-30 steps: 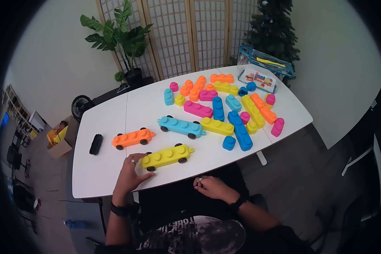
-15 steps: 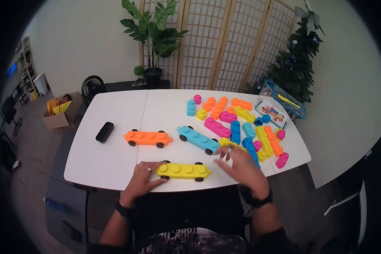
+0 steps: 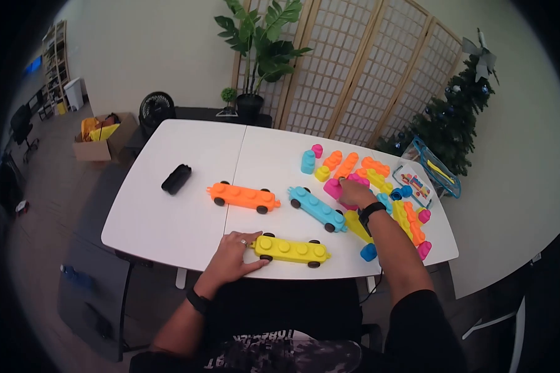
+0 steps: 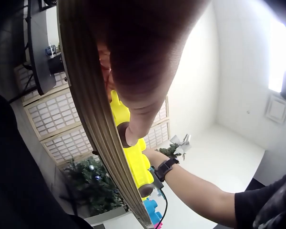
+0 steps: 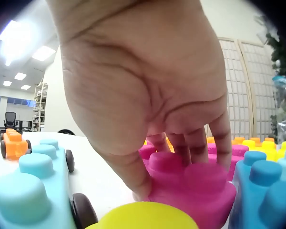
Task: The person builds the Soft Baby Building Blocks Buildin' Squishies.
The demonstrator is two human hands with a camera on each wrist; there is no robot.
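Observation:
My left hand (image 3: 233, 256) holds the left end of a yellow wheeled toy car (image 3: 292, 250) near the table's front edge. Its thumb lies against a dark wheel in the left wrist view, with fingertips at the end's far side. My right hand (image 3: 358, 195) reaches into the spread of blocks and grips a long pink building block (image 5: 195, 195), thumb on one side and fingers on the other. A light blue toy car (image 3: 317, 209) stands at an angle left of that hand. Farther left is an orange toy car (image 3: 244, 197).
Several loose building blocks in orange, yellow, pink and blue crowd the table's right side. A black block-shaped piece (image 3: 177, 179) lies on the white table (image 3: 140, 214) at left. At the right edge are a picture card (image 3: 413, 185) and a clear bag (image 3: 438, 166).
My right hand has moved from my lap, over the table, out to the pink block, which it now grips. The left hand stays at the yellow car's end. The head view has turned.

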